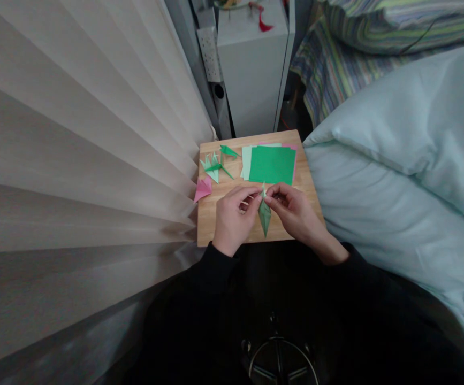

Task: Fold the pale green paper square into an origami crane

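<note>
A light green folded origami paper (265,218), long and diamond-shaped with pointed ends, is held upright over the front of a small wooden table. My left hand (236,216) pinches its left edge between thumb and forefinger. From the other side, my right hand (291,209) pinches its right edge near the top. The fingertips hide part of the upper folds. Just beyond my hands lies a stack of paper sheets, with a dark green sheet (272,164) on top and pale green and pink edges showing below it.
Folded green paper cranes (212,168) and a pink folded paper (203,189) lie at the left of the wooden table (211,224). A pleated curtain (95,160) borders the left, pale bedding (396,160) the right. A white cabinet (253,80) stands behind.
</note>
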A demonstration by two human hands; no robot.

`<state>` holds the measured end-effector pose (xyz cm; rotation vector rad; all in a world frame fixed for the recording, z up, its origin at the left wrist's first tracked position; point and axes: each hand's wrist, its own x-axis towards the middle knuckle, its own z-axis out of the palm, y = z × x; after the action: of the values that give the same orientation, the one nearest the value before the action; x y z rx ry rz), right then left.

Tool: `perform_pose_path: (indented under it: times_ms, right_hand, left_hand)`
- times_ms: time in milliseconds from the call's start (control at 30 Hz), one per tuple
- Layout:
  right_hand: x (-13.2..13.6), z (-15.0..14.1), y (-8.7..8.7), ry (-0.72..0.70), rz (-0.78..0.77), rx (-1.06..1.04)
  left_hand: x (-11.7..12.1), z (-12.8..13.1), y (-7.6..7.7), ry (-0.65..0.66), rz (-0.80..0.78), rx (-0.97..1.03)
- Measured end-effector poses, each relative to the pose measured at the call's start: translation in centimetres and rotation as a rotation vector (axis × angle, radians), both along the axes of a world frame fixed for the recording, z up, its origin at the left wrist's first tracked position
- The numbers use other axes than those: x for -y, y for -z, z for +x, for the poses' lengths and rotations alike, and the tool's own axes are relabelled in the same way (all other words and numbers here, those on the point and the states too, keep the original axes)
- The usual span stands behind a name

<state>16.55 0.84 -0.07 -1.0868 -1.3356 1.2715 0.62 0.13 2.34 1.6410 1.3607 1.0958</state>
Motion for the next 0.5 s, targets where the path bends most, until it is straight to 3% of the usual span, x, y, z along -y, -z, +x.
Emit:
perform_pose_path:
  times_ms: [333,500]
  right_hand:
    - [0.04,0.06,0.15,-0.063,-0.085,-0.045]
    - [0.14,0.00,-0.22,-0.072,-0.131,-0.049]
  left_hand:
    - [-0.55,-0.04,0.37,0.004,-0.219,0.348]
    - [-0.66,-0.06,0.51,-0.009,-0.298,0.423]
